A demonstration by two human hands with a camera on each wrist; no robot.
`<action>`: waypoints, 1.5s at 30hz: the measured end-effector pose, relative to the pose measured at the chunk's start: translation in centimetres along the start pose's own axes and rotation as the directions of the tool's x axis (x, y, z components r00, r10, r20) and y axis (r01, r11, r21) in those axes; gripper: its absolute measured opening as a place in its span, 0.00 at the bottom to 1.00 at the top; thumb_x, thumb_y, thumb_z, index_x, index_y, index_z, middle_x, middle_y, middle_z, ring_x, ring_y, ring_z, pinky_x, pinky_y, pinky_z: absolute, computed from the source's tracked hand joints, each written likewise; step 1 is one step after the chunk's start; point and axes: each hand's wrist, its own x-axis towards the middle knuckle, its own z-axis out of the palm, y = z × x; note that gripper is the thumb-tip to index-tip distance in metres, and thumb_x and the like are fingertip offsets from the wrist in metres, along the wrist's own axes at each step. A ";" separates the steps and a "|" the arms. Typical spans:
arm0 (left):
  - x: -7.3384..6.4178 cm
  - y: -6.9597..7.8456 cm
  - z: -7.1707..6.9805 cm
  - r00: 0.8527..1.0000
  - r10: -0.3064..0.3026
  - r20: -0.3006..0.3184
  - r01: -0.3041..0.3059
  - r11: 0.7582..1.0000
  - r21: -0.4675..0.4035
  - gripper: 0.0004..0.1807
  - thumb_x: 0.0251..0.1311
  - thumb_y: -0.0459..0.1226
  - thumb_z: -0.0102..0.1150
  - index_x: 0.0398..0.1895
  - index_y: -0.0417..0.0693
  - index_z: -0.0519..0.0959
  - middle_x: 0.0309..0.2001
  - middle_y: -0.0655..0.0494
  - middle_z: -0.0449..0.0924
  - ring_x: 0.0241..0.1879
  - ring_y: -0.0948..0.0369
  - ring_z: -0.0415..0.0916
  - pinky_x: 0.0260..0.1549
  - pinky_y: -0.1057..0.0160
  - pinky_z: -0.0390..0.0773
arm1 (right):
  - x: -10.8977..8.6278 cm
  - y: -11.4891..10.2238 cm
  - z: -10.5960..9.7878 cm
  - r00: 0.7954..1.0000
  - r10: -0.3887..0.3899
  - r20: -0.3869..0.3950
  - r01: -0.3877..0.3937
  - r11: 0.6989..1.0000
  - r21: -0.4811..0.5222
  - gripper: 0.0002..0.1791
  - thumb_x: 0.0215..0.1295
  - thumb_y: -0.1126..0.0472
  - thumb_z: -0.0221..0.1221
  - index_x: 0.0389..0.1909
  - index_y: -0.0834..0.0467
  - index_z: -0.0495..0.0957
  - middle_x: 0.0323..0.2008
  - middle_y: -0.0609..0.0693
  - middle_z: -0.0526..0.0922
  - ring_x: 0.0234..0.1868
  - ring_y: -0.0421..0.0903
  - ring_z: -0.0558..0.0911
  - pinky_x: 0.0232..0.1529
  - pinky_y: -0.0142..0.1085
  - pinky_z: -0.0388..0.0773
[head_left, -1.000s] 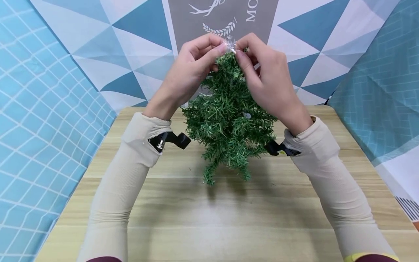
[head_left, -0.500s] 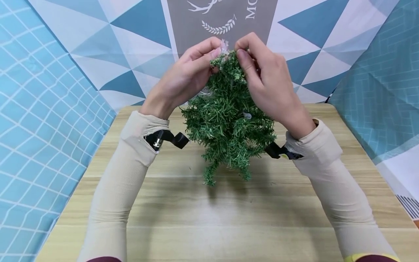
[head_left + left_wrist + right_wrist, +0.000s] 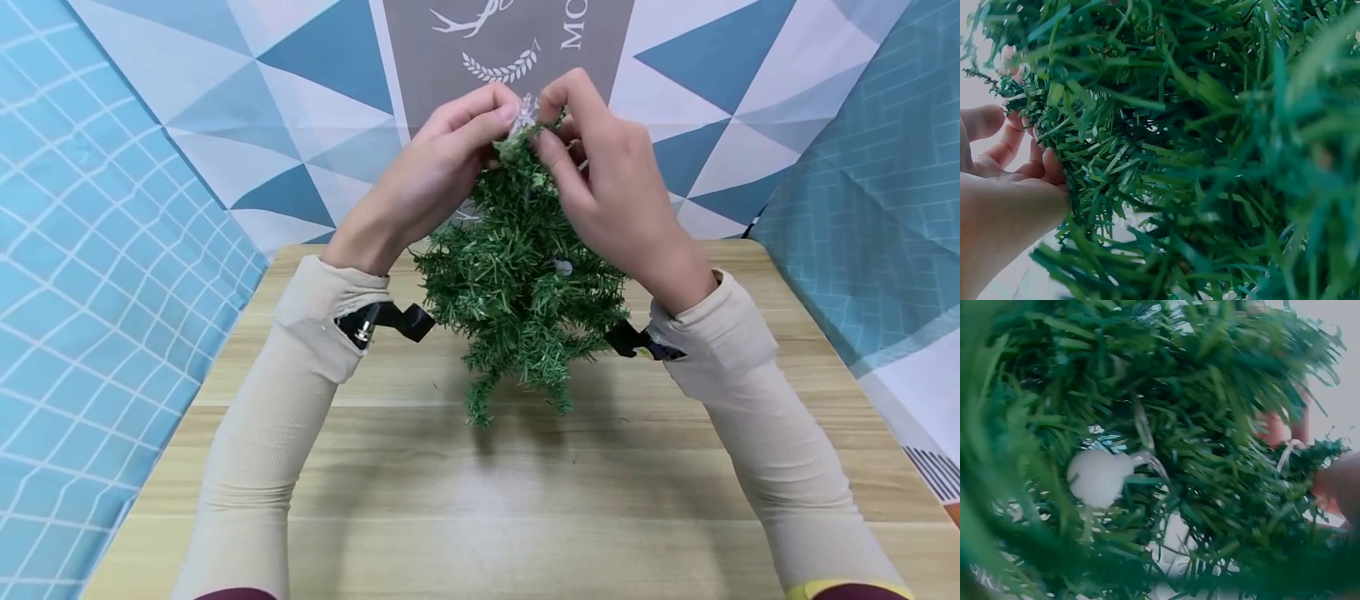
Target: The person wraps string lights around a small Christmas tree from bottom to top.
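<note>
A small green artificial Christmas tree (image 3: 517, 275) stands on the wooden table, its top between both hands. At the tip is a clear, shiny ornament (image 3: 525, 112), its exact shape too small to tell. My left hand (image 3: 442, 162) pinches this ornament between thumb and forefinger from the left. My right hand (image 3: 618, 175) has its thumb and bent fingers around the treetop twigs on the right. In the right wrist view, a thin whitish loop (image 3: 1289, 450) shows by the fingertips. Needles partly hide my left hand (image 3: 1016, 187) in the left wrist view.
A white round bauble (image 3: 1099, 478) hangs in the branches from a clear cord. The wooden table (image 3: 480, 508) runs toward me in front of the tree. Behind it is a patterned backdrop (image 3: 326, 75), with a blue checked cloth (image 3: 112, 250) at the left.
The clear ornament tipped left with my left hand, then came back toward the middle. My right thumb has shifted lower and inward at the treetop, and the tip has bent slightly.
</note>
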 end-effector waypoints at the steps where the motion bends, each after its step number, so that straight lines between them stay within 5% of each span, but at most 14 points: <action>1: 0.0 0.1 0.0 1.000 -0.015 0.015 0.015 1.000 0.005 0.14 0.75 0.30 0.39 0.32 0.43 0.74 0.33 0.54 0.65 0.37 0.60 0.63 0.41 0.65 0.64 | -0.1 0.0 0.1 1.000 0.015 -0.016 -0.015 1.000 -0.009 0.10 0.78 0.59 0.45 0.48 0.63 0.69 0.21 0.51 0.72 0.19 0.43 0.66 0.23 0.34 0.60; 4: -0.1 0.4 -0.1 0.996 -0.038 0.077 0.035 0.999 0.039 0.13 0.75 0.29 0.39 0.32 0.42 0.73 0.31 0.54 0.64 0.36 0.59 0.61 0.40 0.65 0.63 | -0.1 0.1 0.3 0.999 0.043 -0.031 -0.043 0.999 -0.008 0.10 0.79 0.60 0.44 0.48 0.62 0.69 0.19 0.51 0.67 0.18 0.44 0.63 0.23 0.34 0.56; 8: -0.1 1.1 -0.5 0.987 -0.049 0.150 0.034 0.994 0.101 0.12 0.72 0.28 0.43 0.30 0.41 0.74 0.30 0.53 0.64 0.36 0.57 0.60 0.40 0.64 0.63 | 0.3 0.3 -0.2 0.996 0.088 -0.017 -0.083 0.978 0.192 0.06 0.76 0.63 0.49 0.45 0.62 0.70 0.19 0.53 0.72 0.18 0.46 0.68 0.22 0.34 0.64; 12: 0.0 1.3 -0.6 0.993 -0.052 0.108 0.029 0.979 0.204 0.08 0.69 0.32 0.53 0.30 0.41 0.76 0.30 0.52 0.68 0.35 0.56 0.63 0.40 0.63 0.65 | 0.5 0.6 -0.6 0.992 0.129 -0.015 -0.115 0.928 0.353 0.05 0.72 0.64 0.56 0.44 0.61 0.76 0.24 0.55 0.81 0.20 0.50 0.78 0.23 0.36 0.76; 18: -0.1 1.0 0.1 0.997 0.002 -0.079 0.024 0.946 0.323 0.07 0.64 0.36 0.63 0.38 0.45 0.75 0.26 0.52 0.72 0.27 0.58 0.63 0.32 0.64 0.64 | 0.0 0.4 -1.0 0.997 0.072 0.006 -0.072 0.984 0.161 0.15 0.72 0.66 0.55 0.56 0.58 0.77 0.36 0.50 0.87 0.27 0.42 0.82 0.31 0.30 0.80; 22: -0.2 1.3 0.3 0.990 0.127 -0.066 -0.092 0.915 0.392 0.14 0.64 0.34 0.62 0.52 0.46 0.75 0.21 0.51 0.66 0.21 0.58 0.58 0.25 0.64 0.59 | -0.4 -0.6 -2.0 0.997 -0.019 -0.069 0.022 0.999 0.050 0.12 0.73 0.62 0.54 0.53 0.60 0.79 0.37 0.48 0.86 0.35 0.35 0.81 0.40 0.27 0.78; 25: -0.2 1.2 0.4 0.978 0.208 -0.013 -0.186 0.899 0.396 0.18 0.66 0.31 0.59 0.58 0.42 0.77 0.22 0.49 0.67 0.20 0.59 0.57 0.25 0.64 0.59 | -0.6 -1.7 -2.5 0.993 -0.016 -0.118 0.020 0.999 0.025 0.15 0.74 0.57 0.54 0.40 0.64 0.83 0.29 0.50 0.83 0.30 0.37 0.77 0.36 0.28 0.74; 29: -0.2 0.9 0.1 0.968 0.250 0.017 -0.239 0.902 0.360 0.11 0.66 0.26 0.55 0.49 0.38 0.83 0.31 0.47 0.79 0.21 0.57 0.61 0.27 0.65 0.63 | -0.2 -2.4 -2.8 0.986 0.164 0.033 -0.165 0.986 0.030 0.22 0.72 0.46 0.55 0.32 0.60 0.83 0.20 0.52 0.75 0.22 0.45 0.70 0.27 0.34 0.64; 34: -0.5 1.1 0.3 0.980 0.197 -0.004 -0.185 0.925 0.331 0.08 0.66 0.26 0.54 0.43 0.38 0.82 0.41 0.49 0.80 0.28 0.55 0.67 0.34 0.64 0.67 | 0.3 -1.7 -2.9 0.912 0.334 0.239 -0.356 0.933 0.050 0.22 0.70 0.39 0.55 0.36 0.55 0.81 0.22 0.53 0.71 0.24 0.49 0.67 0.28 0.38 0.61; 36: -0.8 1.5 0.6 0.988 0.155 -0.021 -0.140 0.936 0.323 0.07 0.66 0.27 0.54 0.42 0.40 0.81 0.43 0.49 0.78 0.32 0.54 0.70 0.39 0.63 0.69 | 0.3 -1.4 -2.8 0.903 0.341 0.262 -0.368 0.928 0.063 0.20 0.71 0.41 0.56 0.39 0.55 0.81 0.24 0.52 0.72 0.25 0.48 0.68 0.29 0.38 0.63; 40: -1.4 2.2 1.2 0.993 0.114 -0.041 -0.096 0.946 0.311 0.07 0.66 0.28 0.54 0.42 0.41 0.81 0.44 0.49 0.77 0.40 0.53 0.73 0.47 0.62 0.70 | 0.4 -1.1 -2.7 0.929 0.300 0.216 -0.335 0.930 0.149 0.14 0.72 0.49 0.58 0.38 0.56 0.80 0.26 0.50 0.75 0.26 0.47 0.69 0.29 0.36 0.64; 45: -1.8 2.7 1.5 0.992 0.125 -0.031 -0.106 0.925 0.366 0.14 0.66 0.28 0.52 0.52 0.37 0.80 0.48 0.49 0.79 0.46 0.55 0.73 0.53 0.62 0.71 | 0.6 -0.6 -2.4 0.958 0.276 0.081 -0.287 0.911 0.295 0.09 0.71 0.56 0.59 0.35 0.58 0.79 0.28 0.51 0.80 0.28 0.48 0.74 0.31 0.35 0.67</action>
